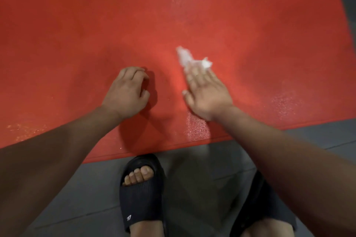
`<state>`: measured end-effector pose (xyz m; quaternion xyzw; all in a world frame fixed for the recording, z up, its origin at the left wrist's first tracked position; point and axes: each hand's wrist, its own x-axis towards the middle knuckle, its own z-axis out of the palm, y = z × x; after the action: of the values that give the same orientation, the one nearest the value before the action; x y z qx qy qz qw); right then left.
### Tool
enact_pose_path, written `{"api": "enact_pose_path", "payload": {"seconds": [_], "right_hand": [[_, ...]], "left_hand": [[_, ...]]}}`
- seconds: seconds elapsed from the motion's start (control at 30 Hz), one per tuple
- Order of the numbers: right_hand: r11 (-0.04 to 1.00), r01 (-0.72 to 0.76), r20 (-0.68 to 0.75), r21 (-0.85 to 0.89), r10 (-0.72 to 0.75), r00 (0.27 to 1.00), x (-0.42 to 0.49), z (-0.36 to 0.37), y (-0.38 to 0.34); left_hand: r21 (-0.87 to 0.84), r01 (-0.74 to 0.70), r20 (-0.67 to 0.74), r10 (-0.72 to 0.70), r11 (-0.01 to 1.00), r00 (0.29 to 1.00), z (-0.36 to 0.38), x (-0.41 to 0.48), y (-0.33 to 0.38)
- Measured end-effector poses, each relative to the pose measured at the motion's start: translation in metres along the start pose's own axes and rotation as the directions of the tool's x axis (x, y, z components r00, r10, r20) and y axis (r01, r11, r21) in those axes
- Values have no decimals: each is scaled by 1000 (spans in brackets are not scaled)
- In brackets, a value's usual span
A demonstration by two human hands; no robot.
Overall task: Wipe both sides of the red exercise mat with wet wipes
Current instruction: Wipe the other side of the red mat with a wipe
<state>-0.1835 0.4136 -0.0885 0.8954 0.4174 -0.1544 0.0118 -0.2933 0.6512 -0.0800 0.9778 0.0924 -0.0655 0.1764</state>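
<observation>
Pressing wet wipe (189,59) with straight fingers, right hand (206,90) could lose it on the damp red exercise mat (77,25); left hand (127,92) loosely curled, empty.

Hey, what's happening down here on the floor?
A person crouches at the edge of a flat red textured exercise mat on a grey floor. Their right hand presses a crumpled white wet wipe onto it with straight fingers; the left hand rests on the mat alongside, fingers loosely curled, holding nothing. Shiny damp patches show near the front edge.
</observation>
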Motion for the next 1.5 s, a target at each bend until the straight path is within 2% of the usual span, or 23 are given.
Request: {"api": "enact_pose_path", "payload": {"seconds": [0.07, 0.13, 0.17, 0.23, 0.3, 0.37, 0.43, 0.53, 0.6, 0.67, 0.73, 0.8, 0.87, 0.93, 1.0, 1.03, 1.1, 1.17, 1.23, 1.33, 1.4, 1.47, 1.5], "right_hand": [[962, -266, 8, 54, 266, 964, 8, -3, 17], [918, -384, 25, 102, 384, 923, 11, -5, 8], [931, -349, 16, 109, 349, 937, 9, -4, -6], [991, -86, 7, 100, 86, 996, -4, 2, -38], [973, 211, 24, 96, -214, 976, -23, 10, -55], [944, 317, 45, 92, -322, 946, -23, 8, -43], [979, 194, 40, 56, -196, 980, -8, 5, -25], [983, -139, 6, 117, 139, 990, 23, -8, -12], [973, -171, 14, 153, 171, 985, 35, -12, -29], [995, 29, 25, 98, -32, 999, 31, -7, -54], [947, 319, 63, 43, -321, 945, 13, 2, -69], [888, 457, 79, 51, -460, 885, 4, 2, -61], [926, 371, 45, 72, -375, 926, 14, -3, -43], [987, 144, 17, 69, -146, 989, 29, -8, -28], [996, -20, 23, 86, 18, 1000, 36, -11, -35], [992, -34, 26, 118, 31, 999, 34, -11, -45], [983, 84, 39, 163, -92, 995, 23, -9, -68], [962, 245, 86, 118, -255, 963, 9, -3, -72], [962, 264, 72, 76, -269, 960, 8, -2, -53], [998, -31, 1, 47, 31, 1000, 15, -3, -10], [969, -234, 21, 78, 233, 972, 16, -5, 7], [942, -314, 26, 122, 313, 949, 11, -4, -4], [944, -301, 21, 139, 301, 953, 5, -3, -15]], "left_hand": [[6, 0, -6, 0, 1000, 1000, 0, -3, -4], [11, -1, -16, 1, 1000, 1000, 0, -6, -6], [18, 1, -23, 0, 1000, 1000, 0, -7, -6], [37, 3, -35, -2, 999, 999, 1, -11, -8], [41, 29, -37, -28, 999, 999, 4, -15, -10], [40, 56, -29, -55, 998, 998, 6, -19, -11], [41, 54, -21, -53, 998, 998, 6, -20, -11], [31, 54, -5, -54, 998, 999, 3, -19, -12], [24, 59, -3, -59, 998, 998, 1, -19, -12], [20, 61, -6, -61, 998, 998, 1, -20, -12], [14, 60, -12, -60, 998, 998, 1, -22, -13], [9, 58, -14, -58, 998, 998, 2, -23, -15], [8, 62, -3, -62, 998, 998, 1, -24, -15], [7, 64, -4, -64, 998, 998, -1, -24, -15], [5, 67, -8, -67, 998, 998, -1, -24, -14], [7, 66, -7, -66, 998, 998, -1, -24, -13], [8, 69, -5, -69, 998, 998, -1, -24, -12], [8, 71, 2, -71, 997, 997, 0, -23, -11], [8, 74, 4, -74, 997, 997, 1, -24, -10], [11, 83, 10, -83, 996, 996, 0, -24, -10], [18, 83, 14, -84, 996, 996, -1, -24, -9], [20, 81, 14, -81, 997, 997, -1, -23, -8], [18, 85, 14, -86, 996, 996, -1, -23, -7]]}}
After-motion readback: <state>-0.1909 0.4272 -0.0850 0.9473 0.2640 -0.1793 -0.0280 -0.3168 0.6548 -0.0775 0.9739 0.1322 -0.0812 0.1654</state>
